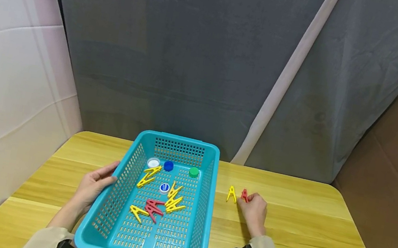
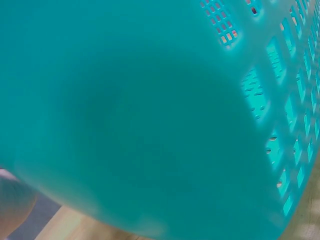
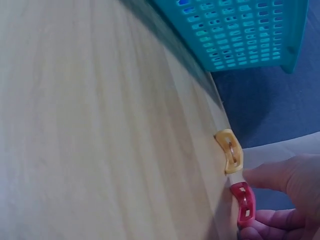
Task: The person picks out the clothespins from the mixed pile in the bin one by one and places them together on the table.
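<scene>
My left hand (image 1: 89,187) grips the left long side of a turquoise plastic basket (image 1: 205,230), thumb at the rim. The basket's wall (image 2: 150,125) fills most of the left wrist view. Inside lie several yellow clothespins (image 1: 138,212), red clothespins (image 1: 154,209) overlapping each other, and bottle caps. Right of the basket, my right hand (image 1: 253,212) pinches a red clothespin (image 1: 244,195) at the tabletop between thumb and fingers (image 3: 282,217). Just left of it a yellow clothespin (image 1: 232,194) stands on the table, close to the thumb.
The caps in the basket are a blue one (image 1: 168,166), a green one (image 1: 193,172), a white one (image 1: 153,162) and a blue-and-white one (image 1: 164,187). A wooden table (image 1: 307,230) lies beneath, with a grey curtain (image 1: 195,53) behind it and panels at both sides.
</scene>
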`<state>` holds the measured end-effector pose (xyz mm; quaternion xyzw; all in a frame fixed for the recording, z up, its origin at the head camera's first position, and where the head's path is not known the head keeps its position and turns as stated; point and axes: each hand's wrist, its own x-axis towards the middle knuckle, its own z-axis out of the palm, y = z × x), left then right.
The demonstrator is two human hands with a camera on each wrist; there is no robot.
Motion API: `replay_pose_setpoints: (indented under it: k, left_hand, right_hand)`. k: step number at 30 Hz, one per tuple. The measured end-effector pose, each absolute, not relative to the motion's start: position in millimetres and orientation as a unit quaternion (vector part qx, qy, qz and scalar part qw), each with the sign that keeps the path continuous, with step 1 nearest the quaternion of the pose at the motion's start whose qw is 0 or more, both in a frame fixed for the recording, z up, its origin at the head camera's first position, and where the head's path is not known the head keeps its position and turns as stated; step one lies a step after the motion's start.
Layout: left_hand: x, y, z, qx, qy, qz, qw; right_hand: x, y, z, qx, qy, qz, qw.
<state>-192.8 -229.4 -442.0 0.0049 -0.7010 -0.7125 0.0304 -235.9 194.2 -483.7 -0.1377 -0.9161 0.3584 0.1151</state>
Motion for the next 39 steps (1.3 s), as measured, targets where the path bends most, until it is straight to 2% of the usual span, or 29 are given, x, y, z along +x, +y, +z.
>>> replay_pose_setpoints:
  k: [13,25,33,39]
  left_hand:
    - [-193.2,-230.1,-442.8,0.001,-0.7,-0.714,0.031]
    - [-193.4,-231.0,-445.2,-0.004,-0.697,-0.716,0.028]
    - [-192.9,-230.2,-444.8,0.004,-0.701,-0.713,0.027]
    - [-194.1,-229.6,-443.7,0.015,-0.703,-0.71,0.026]
  right_hand:
    - [-239.7,188.7,-448.4,-0.049,-0.889,0.402,0.213]
    - [-246.7,158.1,-401.2,-0.004,-0.865,0.455,0.211]
    - [-255.1,126.7,-380.6,0.05,-0.86,0.454,0.23]
    - [-260.4,99.7,-372.1,0.079,-0.853,0.468,0.218]
